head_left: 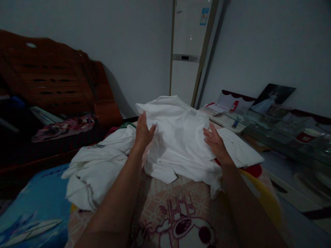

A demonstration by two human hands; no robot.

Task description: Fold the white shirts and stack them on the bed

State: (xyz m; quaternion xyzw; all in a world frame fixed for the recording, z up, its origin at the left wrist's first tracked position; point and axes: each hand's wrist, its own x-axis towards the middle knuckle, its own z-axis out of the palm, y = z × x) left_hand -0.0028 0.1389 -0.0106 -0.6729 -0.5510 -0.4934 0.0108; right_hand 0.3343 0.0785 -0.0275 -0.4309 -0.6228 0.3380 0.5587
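A white long-sleeved shirt is spread out in front of me, its collar side away from me and a small label near the far edge. Its surface is wrinkled, and one sleeve lies folded toward me. At the shirt's left edge is my left hand, thumb apart from the upright fingers. My right hand touches or nearly touches the right side, fingers spread. Neither hand visibly grips the cloth. Beside my left forearm lies a heap of white clothes; a folded white garment lies beyond my right hand.
Underneath is a patterned blanket with a cartoon figure. A blue printed cloth lies at the left, before a wooden bench. Along the right stands a glass-topped table with papers, a photo and a cup. A tall white air conditioner stands behind.
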